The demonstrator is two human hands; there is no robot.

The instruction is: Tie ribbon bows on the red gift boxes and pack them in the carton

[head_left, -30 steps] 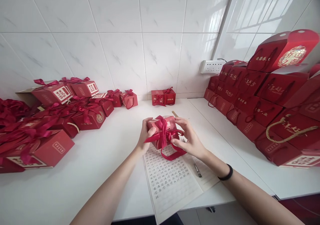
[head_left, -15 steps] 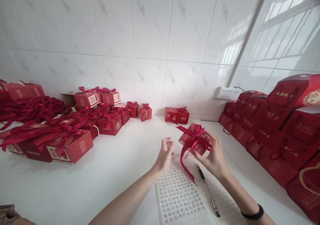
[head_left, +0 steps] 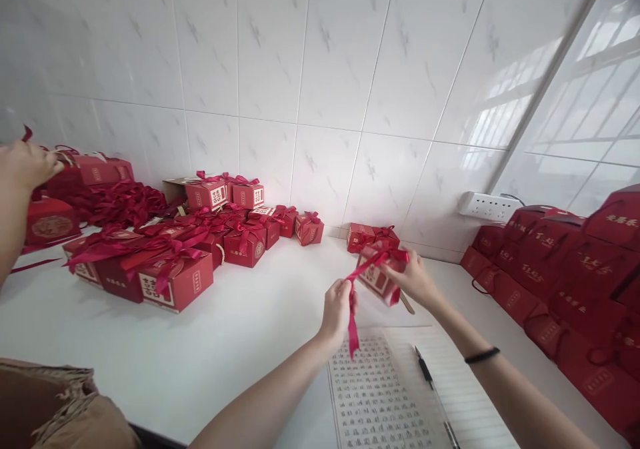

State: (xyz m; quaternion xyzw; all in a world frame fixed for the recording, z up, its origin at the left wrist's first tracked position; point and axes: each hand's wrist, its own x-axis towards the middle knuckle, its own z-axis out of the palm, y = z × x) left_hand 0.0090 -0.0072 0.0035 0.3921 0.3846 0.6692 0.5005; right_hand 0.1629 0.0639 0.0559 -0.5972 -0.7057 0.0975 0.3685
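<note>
A small red gift box point(head_left: 375, 282) with a pale printed panel is held tilted above the notebook. My right hand point(head_left: 417, 279), a black band on its wrist, closes on the box's right side by the bow. My left hand point(head_left: 339, 309) pinches a red ribbon point(head_left: 354, 332) that runs taut from the top of the box, its loose tail hanging below my fingers. Beneath lies an open notebook point(head_left: 380, 396), handwriting filling its left page, with a black pen point(head_left: 425, 369) across its right page.
Red boxes point(head_left: 175, 276) with ribbons crowd the left, near a heap of ribbon point(head_left: 125, 204). Larger red boxes point(head_left: 560, 282) are stacked at the right, near a white power strip point(head_left: 487, 206). Another person's hand point(head_left: 30, 166) reaches in far left. A torn cardboard box point(head_left: 65, 402) stands front left.
My left hand has gone from empty to gripping the ribbon, which is now pulled leftward. The box has turned in my right hand. The view has shifted left, and another person's hand has appeared.
</note>
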